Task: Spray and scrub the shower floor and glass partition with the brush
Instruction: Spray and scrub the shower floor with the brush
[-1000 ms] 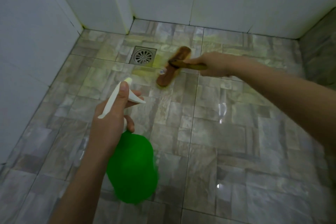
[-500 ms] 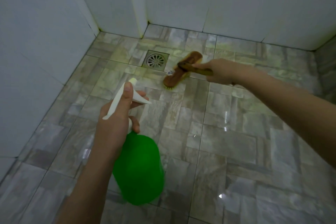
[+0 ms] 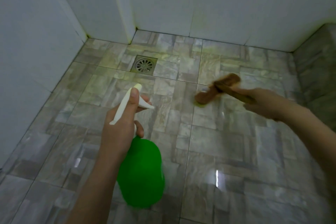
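1. The right hand (image 3: 261,102) is curling its fingers round the handle of the brush (image 3: 217,89), pressing the bristles flat onto the floor (image 3: 227,142) right of the drain (image 3: 144,64); the low angle is putting weight onto the tile.
2. The brush is blurring (mid-stroke, I would judge) over a yellowish patch of cleaner.
3. The left hand (image 3: 121,123) is clasping the neck of the bottle (image 3: 143,174), thumb lying along the white nozzle (image 3: 126,101), fingers curling round beneath the trigger, aiming ahead so a fresh squirt is ready.
4. The glass partition is not showing from here; only white walls (image 3: 218,5) are framing the corner.
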